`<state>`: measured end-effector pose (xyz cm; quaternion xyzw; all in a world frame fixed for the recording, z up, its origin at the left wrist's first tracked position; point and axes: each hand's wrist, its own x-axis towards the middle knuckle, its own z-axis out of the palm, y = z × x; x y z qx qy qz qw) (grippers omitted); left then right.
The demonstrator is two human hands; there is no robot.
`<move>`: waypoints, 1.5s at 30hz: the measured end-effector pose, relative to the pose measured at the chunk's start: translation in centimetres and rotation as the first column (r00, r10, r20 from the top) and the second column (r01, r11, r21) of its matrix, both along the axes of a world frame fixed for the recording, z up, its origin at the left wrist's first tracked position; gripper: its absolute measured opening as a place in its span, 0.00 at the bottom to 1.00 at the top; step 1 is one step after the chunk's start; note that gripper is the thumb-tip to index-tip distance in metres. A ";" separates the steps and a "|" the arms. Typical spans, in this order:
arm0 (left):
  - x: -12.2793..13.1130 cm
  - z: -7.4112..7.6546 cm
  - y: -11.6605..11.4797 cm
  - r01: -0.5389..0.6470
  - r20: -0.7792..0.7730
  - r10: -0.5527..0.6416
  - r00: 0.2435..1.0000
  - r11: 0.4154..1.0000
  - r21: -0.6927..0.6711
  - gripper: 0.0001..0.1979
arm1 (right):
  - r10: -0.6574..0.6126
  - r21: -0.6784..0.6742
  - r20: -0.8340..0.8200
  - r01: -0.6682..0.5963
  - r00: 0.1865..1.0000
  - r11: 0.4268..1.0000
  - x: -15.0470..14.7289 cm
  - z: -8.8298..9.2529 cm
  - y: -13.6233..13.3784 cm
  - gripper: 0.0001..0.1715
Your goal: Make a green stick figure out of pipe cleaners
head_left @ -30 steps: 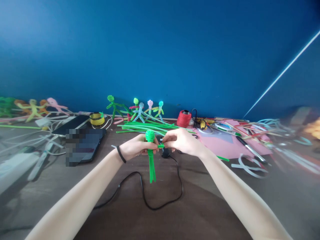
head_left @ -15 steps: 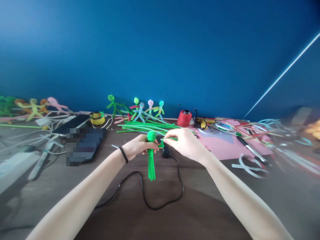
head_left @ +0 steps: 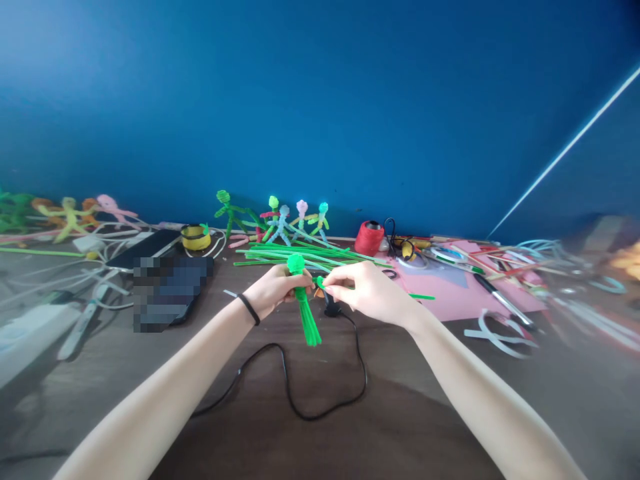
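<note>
My left hand is closed around the neck of a green pipe cleaner figure. The figure has a round wound head at the top and a loose bundle of straight stems hanging below, tilted to the lower right. From its right side a green stem runs to my right hand, whose thumb and index finger pinch it. The far end of a green stem sticks out beyond the right hand, over the pink paper. The left fingertips are partly hidden behind the figure.
Loose green pipe cleaners lie behind the hands. Finished figures lean on the blue wall. A red spool, pink paper and a black pen are at the right, phones at the left. A black cable loops in front.
The figure has tilted, its lower stems swinging to the right and its head shifting slightly left. My right hand has turned with the pinched stem, whose end now shows beyond the hand.
</note>
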<state>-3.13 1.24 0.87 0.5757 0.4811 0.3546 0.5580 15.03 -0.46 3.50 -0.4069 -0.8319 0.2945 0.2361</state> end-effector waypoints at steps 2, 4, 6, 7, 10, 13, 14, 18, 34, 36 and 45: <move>0.0 0.1 0.0 -0.028 0.058 0.029 0.998 0.999 -0.021 0.08 | -0.001 -0.060 -0.012 0.000 1.000 0.998 0.1 -0.3 0.3 0.09; 0.0 0.2 -0.1 -0.034 0.094 0.037 0.995 0.999 -0.031 0.08 | 0.007 -0.130 -0.031 -0.011 0.999 0.991 0.2 -0.5 0.7 0.09; 0.0 0.5 -0.2 -0.017 0.115 0.021 0.993 0.999 -0.034 0.08 | 0.030 -0.198 -0.061 -0.042 0.998 0.979 0.3 -0.8 1.2 0.09; 0.0 0.7 -0.3 -0.001 0.120 0.006 0.993 0.999 -0.035 0.07 | 0.045 -0.226 -0.077 -0.061 0.996 0.972 0.3 -0.8 1.4 0.09; -0.1 1.2 -0.7 0.080 0.100 -0.075 0.992 0.996 -0.047 0.07 | 0.064 -0.278 -0.103 -0.090 0.993 0.956 0.5 -1.0 1.9 0.09; -0.2 1.5 -1.0 0.202 0.044 -0.200 0.979 0.977 -0.068 0.06 | 0.057 -0.293 -0.095 -0.082 0.994 0.953 0.6 -1.2 2.2 0.09; -0.2 1.6 -1.0 0.234 0.026 -0.233 0.972 0.969 -0.076 0.06 | 0.053 -0.291 -0.096 -0.079 0.994 0.953 0.6 -1.2 2.2 0.09; -0.1 1.6 -1.0 0.286 -0.021 -0.289 0.957 0.953 -0.099 0.06 | 0.031 -0.250 -0.095 -0.054 0.995 0.967 0.6 -1.1 2.0 0.09; 0.1 0.9 -0.6 0.098 -0.109 -0.094 0.990 0.995 0.032 0.06 | -0.056 0.273 -0.059 0.070 0.997 0.959 -0.4 -0.2 0.2 0.05; 0.2 0.8 -0.6 0.058 -0.100 -0.052 0.994 0.996 0.060 0.06 | -0.045 0.258 -0.064 0.060 0.997 0.964 -0.5 -0.3 0.1 0.05; 0.2 0.6 -0.5 -0.114 0.111 0.114 0.987 0.993 -0.010 0.09 | -0.024 -0.064 -0.196 0.011 0.980 0.998 -0.3 -0.9 0.8 0.08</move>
